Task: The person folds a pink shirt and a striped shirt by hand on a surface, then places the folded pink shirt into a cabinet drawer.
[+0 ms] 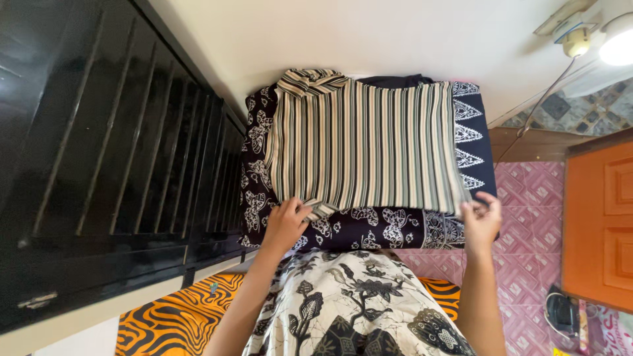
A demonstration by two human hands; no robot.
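Striped shirt (366,142) is gripped at its near edge: the left hand (285,226) is closed on one corner, the right hand (481,221) pinched on the other. It is laid flat and already squared on a dark patterned cloth (369,227), collar (310,82) farthest; further folding appears left.

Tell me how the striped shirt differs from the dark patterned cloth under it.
The striped shirt has narrow cream and dark lines; the dark patterned cloth shows white floral and triangle motifs on a near-black ground. The shirt lies on top, folded, with its collar at the far left; the cloth is spread flat and reaches past the shirt's edges. The left hand and right hand grip the shirt's near edge, not the cloth.
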